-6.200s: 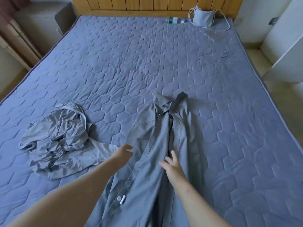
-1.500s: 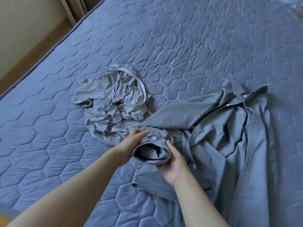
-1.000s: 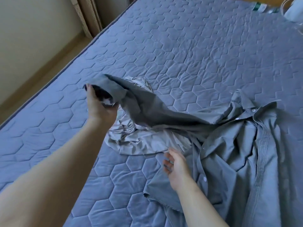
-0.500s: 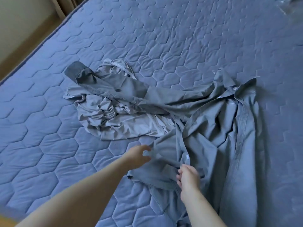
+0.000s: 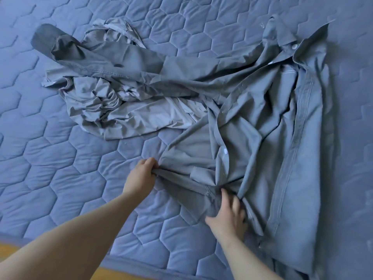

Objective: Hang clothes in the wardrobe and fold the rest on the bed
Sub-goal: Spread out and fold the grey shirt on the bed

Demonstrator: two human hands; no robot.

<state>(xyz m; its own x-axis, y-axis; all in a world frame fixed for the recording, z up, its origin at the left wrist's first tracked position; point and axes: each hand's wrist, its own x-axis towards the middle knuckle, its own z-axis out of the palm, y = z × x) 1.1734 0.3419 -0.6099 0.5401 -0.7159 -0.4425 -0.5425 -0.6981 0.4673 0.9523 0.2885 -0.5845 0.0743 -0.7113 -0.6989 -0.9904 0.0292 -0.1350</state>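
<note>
- The grey button-up shirt (image 5: 282, 138) runs off the bottom edge at the lower right, so its hem is cut off.
- Its sleeve (image 5: 125, 61) lies across the crumpled pale grey garment (image 5: 113, 110) and hides the strip beneath it. What kind of garment that is cannot be told.
- The left hand (image 5: 141, 176) pinches the shirt's edge, its fingertips out of sight in the fold.
- The right hand (image 5: 228, 217) is blurred. Its fingertips reach under a fold, and whether they grip cannot be told.
- Both forearms are cut off at the bottom edge.
- The bed (image 5: 60, 178) is cut by the top, left and right edges, and only a sliver of floor (image 5: 10, 249) shows.
</note>
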